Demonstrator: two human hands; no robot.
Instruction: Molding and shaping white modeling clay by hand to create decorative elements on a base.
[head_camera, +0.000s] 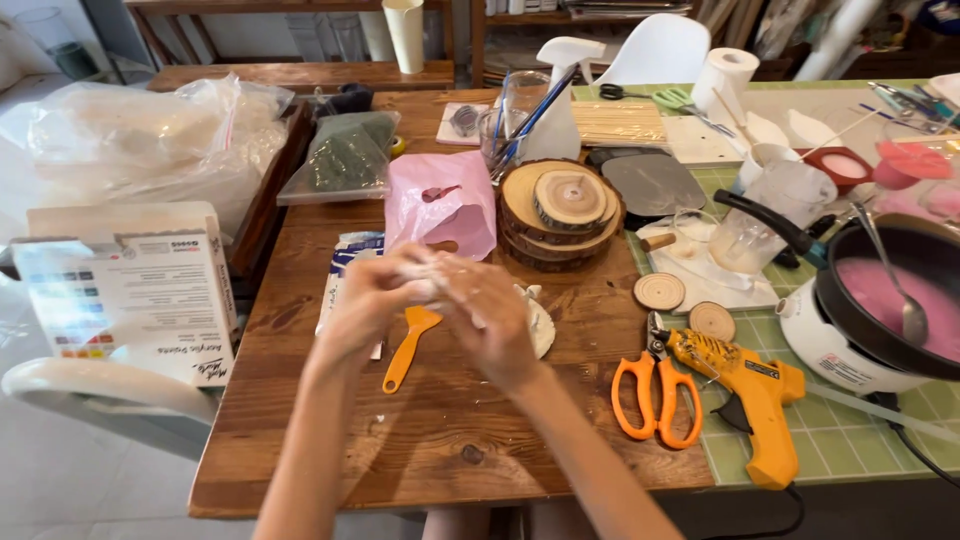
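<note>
White clay lump pressed between both hands; axis unclear.

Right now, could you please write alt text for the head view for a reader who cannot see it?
A left hand and right hand press together around a white lump above a wooden table. Beside them lie an orange scraper, orange scissors and a yellow glue gun; a stack of wood slices sits behind.

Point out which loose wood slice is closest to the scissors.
The darker loose wood slice, lying just above the orange scissors and beside the glue gun's nozzle. The paler slice sits farther up and left; the rest are stacked.
</note>
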